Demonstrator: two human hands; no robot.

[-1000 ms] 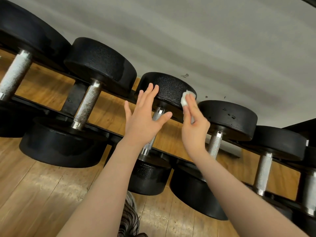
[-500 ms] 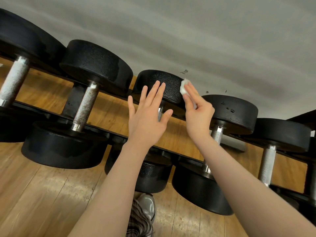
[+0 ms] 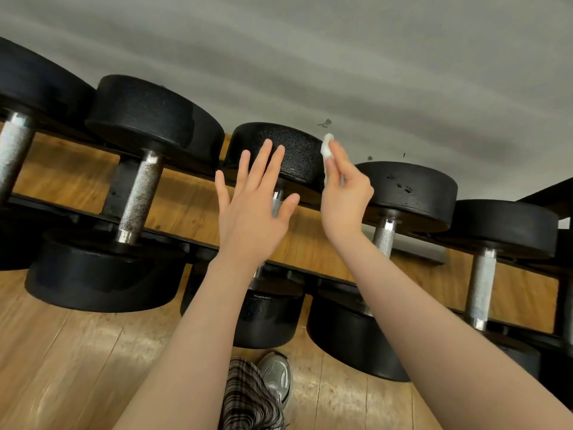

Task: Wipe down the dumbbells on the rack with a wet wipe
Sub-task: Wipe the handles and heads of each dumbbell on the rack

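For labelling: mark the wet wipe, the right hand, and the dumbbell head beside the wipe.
wet wipe (image 3: 327,148), head view, white wad's middle.
right hand (image 3: 345,193), head view, back of hand.
dumbbell head (image 3: 297,150), head view, textured side.

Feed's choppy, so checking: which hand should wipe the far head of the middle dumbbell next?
Right. The right hand already pinches the white wet wipe beside the textured black round dumbbell head. The left hand is open and holds nothing.

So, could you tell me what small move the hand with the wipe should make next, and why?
Probably bring the right hand back down so the wet wipe presses onto the far head of the small dumbbell. The wipe sits at that head's right edge, pinched at the fingertips and seemingly just off the surface, while the left hand is spread open in front of it.
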